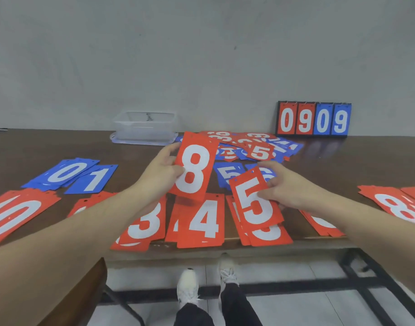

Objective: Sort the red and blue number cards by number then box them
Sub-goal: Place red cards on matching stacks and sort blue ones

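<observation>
Red 5 card (253,198) pinched in right hand (288,187), just above red 5 stack (267,234) overhanging table (342,165) edge. Red 8 card (193,168) gripped by left hand (159,170). Likely risk: stack nudged off; 8 dropped far from its pile.

Sorted card piles (201,222) along table (342,165) front edge, unsorted heap (251,144) behind – box (144,128) back-left, scoreboard (313,120) back-right

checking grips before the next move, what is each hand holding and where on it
Left hand pinches the red 8 card at its left edge. Right hand grips the red 5 card at its right edge.
</observation>
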